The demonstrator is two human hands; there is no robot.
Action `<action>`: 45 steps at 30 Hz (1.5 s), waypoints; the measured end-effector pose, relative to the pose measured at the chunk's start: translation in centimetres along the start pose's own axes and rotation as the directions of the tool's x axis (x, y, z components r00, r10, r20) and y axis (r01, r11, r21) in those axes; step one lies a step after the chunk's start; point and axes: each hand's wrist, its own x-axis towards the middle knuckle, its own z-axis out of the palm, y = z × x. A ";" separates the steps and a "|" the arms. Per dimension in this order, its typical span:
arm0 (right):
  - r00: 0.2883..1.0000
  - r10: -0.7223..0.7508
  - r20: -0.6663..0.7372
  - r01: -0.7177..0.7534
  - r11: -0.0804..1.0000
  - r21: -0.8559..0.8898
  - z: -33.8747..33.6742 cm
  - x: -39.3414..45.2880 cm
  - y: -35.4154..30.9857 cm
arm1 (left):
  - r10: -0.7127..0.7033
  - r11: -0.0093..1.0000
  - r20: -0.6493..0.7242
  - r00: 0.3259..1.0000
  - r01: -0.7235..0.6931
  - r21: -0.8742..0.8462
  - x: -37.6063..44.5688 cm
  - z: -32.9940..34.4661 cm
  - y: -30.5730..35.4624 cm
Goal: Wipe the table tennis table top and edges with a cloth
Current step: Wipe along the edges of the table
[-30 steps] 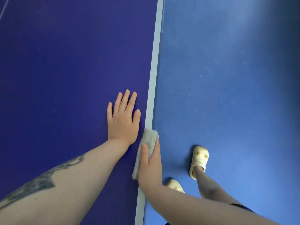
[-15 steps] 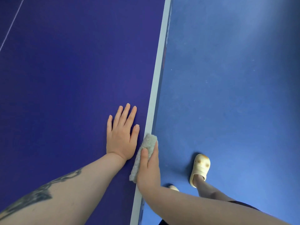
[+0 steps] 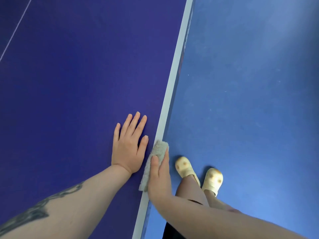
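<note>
Pinching the soft, light cloth (image 3: 156, 159) folded over the table's pale edge (image 3: 174, 80) at 5 o'clock, the right hand (image 3: 159, 176) should grip mid-fold, while the left hand (image 3: 128, 149) rests flat, fingers straight.

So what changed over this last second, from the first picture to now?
The person stepped along the table edge: both shoes now stand side by side, earlier one behind the other. The right hand and cloth went along with them. Unchanged: the right hand holds the cloth on the edge, and the left hand lies flat on the top.
</note>
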 end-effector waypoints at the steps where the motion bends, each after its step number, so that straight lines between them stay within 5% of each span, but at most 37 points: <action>1: 1.000 0.004 -0.012 -0.004 1.000 -0.014 0.1 0.7 -0.3 | 0.000 1.000 0.004 1.000 0.000 0.003 0.1 0.0 0.0; 7: 0.995 -0.020 -0.093 0.012 0.997 -0.083 -0.3 9.4 -5.5 | -0.004 0.999 0.022 1.000 0.003 0.041 -0.1 0.0 0.0; 16: 0.994 0.107 -0.014 -0.107 0.994 -0.001 0.0 3.7 -2.9 | 0.051 0.982 0.114 0.992 -0.071 0.176 4.2 -1.4 -0.4; 22: 0.995 -0.006 -0.098 0.001 0.999 -0.054 -0.7 12.8 -8.3 | 0.100 0.979 0.104 0.989 -0.117 0.167 10.8 -1.0 -0.8; 45: 0.967 -0.073 -0.244 0.055 0.995 -0.083 0.5 13.5 -9.1 | 0.118 0.980 0.065 0.991 -0.127 0.155 10.9 -0.8 -0.7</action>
